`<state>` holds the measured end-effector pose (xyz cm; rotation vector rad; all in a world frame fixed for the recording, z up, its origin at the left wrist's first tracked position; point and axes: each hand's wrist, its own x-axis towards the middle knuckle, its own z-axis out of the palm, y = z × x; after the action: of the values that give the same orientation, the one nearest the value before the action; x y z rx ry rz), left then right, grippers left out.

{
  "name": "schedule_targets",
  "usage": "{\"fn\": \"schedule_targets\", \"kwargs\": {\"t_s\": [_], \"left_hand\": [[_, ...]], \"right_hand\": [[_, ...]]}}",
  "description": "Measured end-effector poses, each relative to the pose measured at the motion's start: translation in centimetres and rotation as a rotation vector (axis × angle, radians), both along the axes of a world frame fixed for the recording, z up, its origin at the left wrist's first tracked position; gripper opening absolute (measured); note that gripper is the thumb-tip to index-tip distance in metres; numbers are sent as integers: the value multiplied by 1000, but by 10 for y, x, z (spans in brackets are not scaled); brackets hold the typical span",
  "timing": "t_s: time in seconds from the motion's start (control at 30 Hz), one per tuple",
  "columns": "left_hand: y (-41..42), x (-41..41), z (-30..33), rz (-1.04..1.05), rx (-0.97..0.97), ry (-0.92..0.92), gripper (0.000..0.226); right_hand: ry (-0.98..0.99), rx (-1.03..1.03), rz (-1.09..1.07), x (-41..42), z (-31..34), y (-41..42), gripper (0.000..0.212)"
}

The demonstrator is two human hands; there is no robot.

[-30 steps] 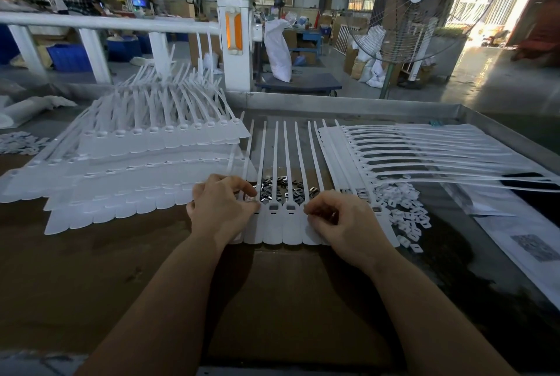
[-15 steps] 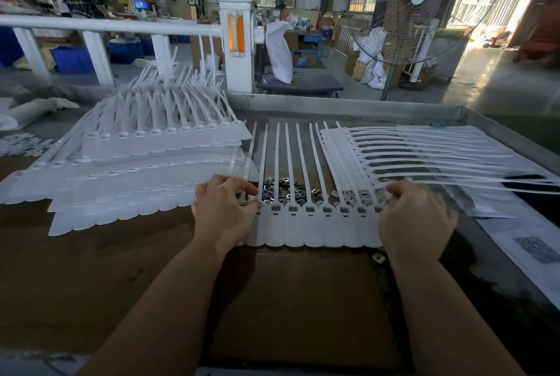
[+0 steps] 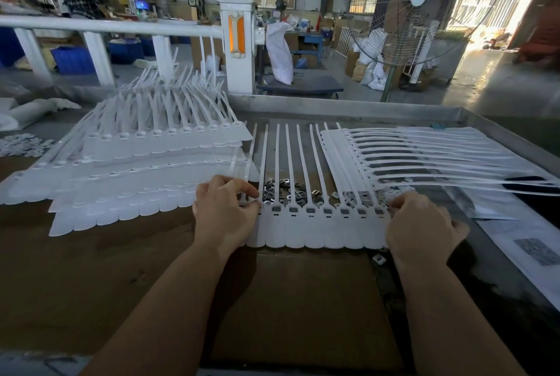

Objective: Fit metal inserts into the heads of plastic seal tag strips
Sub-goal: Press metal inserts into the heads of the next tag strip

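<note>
A joined row of white plastic seal tag strips (image 3: 315, 228) lies flat in front of me, tails pointing away, each head with a small dark slot. My left hand (image 3: 224, 212) rests on the row's left end, thumb and fingers pinching at the leftmost head. My right hand (image 3: 419, 228) covers the row's right end with fingers curled over the last heads; what they hold is hidden. A heap of small metal inserts (image 3: 288, 189) lies under the tails just beyond the heads.
Stacked rows of strips (image 3: 136, 169) fill the left of the table. Another stack (image 3: 424, 157) lies at the right, tails pointing right. One loose white piece (image 3: 379, 259) lies by my right wrist. Papers (image 3: 533, 251) sit at the far right. A raised metal rim (image 3: 333, 106) borders the table.
My right hand slid from the middle of the row to its right end, uncovering several heads. My left hand stayed at the left end.
</note>
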<state>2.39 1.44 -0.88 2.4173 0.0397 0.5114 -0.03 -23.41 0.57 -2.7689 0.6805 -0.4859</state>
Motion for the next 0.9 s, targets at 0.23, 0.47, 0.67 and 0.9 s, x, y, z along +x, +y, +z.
{"fn": "schedule_targets", "kwargs": {"t_s": [0.23,0.47,0.67,0.9], "left_hand": [[-7,-6,0,9,70,-154,9],[-16,-17,5,-126,230,-320,8],[-21,-16,6,-313,241,-275,12],[-20,-12,5,-440,174,-160,22]], "right_hand": [[-508,173,213,-5,-1,24,18],[-396,396,605,-6,0,46,13],[-312,497,760,-5,-2,54,15],[-277,553,841,-6,-3,57,21]]}}
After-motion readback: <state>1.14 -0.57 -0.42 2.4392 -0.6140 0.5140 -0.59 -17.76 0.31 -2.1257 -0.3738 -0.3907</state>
